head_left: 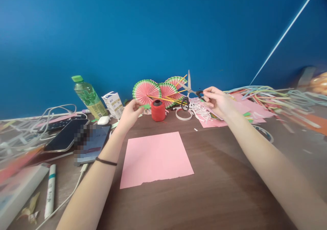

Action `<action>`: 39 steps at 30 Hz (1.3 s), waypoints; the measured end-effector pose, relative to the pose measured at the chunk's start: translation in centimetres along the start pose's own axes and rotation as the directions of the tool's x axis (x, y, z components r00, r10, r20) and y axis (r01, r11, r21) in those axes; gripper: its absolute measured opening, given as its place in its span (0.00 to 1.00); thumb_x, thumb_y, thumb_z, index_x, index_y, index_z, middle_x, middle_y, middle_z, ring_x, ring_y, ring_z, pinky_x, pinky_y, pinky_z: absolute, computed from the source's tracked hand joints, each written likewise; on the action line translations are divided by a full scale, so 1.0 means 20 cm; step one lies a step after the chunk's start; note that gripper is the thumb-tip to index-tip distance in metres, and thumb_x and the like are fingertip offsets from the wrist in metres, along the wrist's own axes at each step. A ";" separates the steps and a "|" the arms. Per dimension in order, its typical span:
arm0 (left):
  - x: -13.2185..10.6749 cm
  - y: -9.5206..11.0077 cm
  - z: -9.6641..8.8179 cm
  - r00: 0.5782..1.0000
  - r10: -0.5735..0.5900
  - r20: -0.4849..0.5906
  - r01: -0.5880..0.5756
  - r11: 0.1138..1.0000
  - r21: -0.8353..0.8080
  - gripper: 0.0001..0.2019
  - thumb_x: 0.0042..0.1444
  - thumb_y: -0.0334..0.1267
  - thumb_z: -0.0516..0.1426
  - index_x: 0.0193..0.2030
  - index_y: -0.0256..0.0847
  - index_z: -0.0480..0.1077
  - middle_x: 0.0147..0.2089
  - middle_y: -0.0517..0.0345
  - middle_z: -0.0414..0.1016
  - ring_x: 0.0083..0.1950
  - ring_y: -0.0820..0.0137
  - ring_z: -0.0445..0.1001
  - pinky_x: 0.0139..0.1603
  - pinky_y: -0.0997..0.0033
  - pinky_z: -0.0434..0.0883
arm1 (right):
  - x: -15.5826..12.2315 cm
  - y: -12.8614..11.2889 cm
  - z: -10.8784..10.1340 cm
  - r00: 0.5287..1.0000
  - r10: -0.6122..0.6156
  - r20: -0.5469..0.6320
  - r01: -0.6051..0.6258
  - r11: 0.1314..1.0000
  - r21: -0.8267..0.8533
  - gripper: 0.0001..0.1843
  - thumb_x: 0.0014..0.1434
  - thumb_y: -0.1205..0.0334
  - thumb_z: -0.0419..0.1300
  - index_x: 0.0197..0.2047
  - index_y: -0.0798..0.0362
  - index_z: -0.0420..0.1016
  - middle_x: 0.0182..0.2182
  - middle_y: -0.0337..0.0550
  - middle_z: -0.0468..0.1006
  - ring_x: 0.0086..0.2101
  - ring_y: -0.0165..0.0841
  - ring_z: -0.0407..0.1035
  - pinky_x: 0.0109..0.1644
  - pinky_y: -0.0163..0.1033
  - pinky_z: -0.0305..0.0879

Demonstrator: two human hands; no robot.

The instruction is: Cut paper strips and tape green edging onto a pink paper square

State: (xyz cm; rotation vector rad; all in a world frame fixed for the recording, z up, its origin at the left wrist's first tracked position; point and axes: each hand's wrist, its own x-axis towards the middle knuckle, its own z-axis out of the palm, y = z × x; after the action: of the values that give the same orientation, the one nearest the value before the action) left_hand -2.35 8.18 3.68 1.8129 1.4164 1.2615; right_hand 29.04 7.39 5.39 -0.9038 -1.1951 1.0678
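My right hand (pixel 216 101) is raised over the back of the table, with its fingers closed on one black handle loop of a pair of scissors (pixel 189 92). The scissors are spread, blades upward, and the other loop hangs free. Toward the left, my left hand (pixel 131 114) has its fingertips drawn together beside a red spool of thread (pixel 158 111). A small green paper scrap (pixel 146 106) shows at those fingertips; whether it is pinched I cannot tell. Between my forearms a pink sheet of paper (pixel 155 160) lies flat, its near edge ragged.
Pleated watermelon-coloured paper fans (pixel 146 89) lean by the blue wall. A roll of white tape (pixel 184 114) sits near paper shreds (pixel 201 110). At left are a green-capped bottle (pixel 89 97), a small box (pixel 113 105), phones (pixel 66 136) and a marker (pixel 50 190). Paper strips (pixel 278 100) heap at right.
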 end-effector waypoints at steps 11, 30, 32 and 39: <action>-0.10 0.20 0.07 0.886 -0.065 0.459 0.139 0.982 -0.130 0.09 0.48 0.39 0.55 0.34 0.39 0.73 0.35 0.56 0.75 0.38 0.69 0.72 0.41 0.69 0.65 | -0.10 0.07 0.19 0.959 0.088 0.270 -0.119 0.988 0.103 0.16 0.44 0.56 0.66 0.28 0.54 0.63 0.25 0.33 0.65 0.14 0.17 0.51 0.18 0.31 0.41; -0.18 0.22 0.20 0.819 -0.179 0.546 0.287 0.951 -0.118 0.14 0.46 0.48 0.59 0.29 0.36 0.74 0.29 0.54 0.75 0.29 0.70 0.73 0.30 0.71 0.70 | -0.25 0.16 0.33 0.867 -0.350 0.354 0.497 0.572 -0.653 0.09 0.56 0.66 0.53 0.41 0.50 0.69 0.31 0.42 0.70 0.31 0.33 0.64 0.37 0.40 0.60; -0.19 0.23 0.20 0.830 -0.163 0.534 0.254 0.962 -0.101 0.14 0.46 0.47 0.59 0.26 0.37 0.74 0.26 0.56 0.75 0.28 0.70 0.73 0.28 0.72 0.69 | -0.26 0.15 0.34 0.892 -0.284 0.352 0.451 0.603 -0.658 0.12 0.55 0.64 0.53 0.44 0.50 0.69 0.33 0.43 0.72 0.29 0.33 0.64 0.37 0.40 0.61; -0.21 0.26 0.21 0.807 -0.131 0.575 0.192 0.980 -0.046 0.13 0.48 0.45 0.57 0.27 0.37 0.74 0.26 0.55 0.75 0.27 0.70 0.72 0.28 0.71 0.70 | -0.26 0.17 0.35 0.933 -0.026 0.358 0.257 0.745 -0.616 0.20 0.50 0.63 0.56 0.48 0.49 0.67 0.33 0.40 0.71 0.24 0.27 0.60 0.30 0.36 0.58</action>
State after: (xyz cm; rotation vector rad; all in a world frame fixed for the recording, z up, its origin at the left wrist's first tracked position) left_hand 3.60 3.21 4.68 1.7509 1.1065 0.6036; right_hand 21.50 3.31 1.95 -1.1655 -1.9658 0.6731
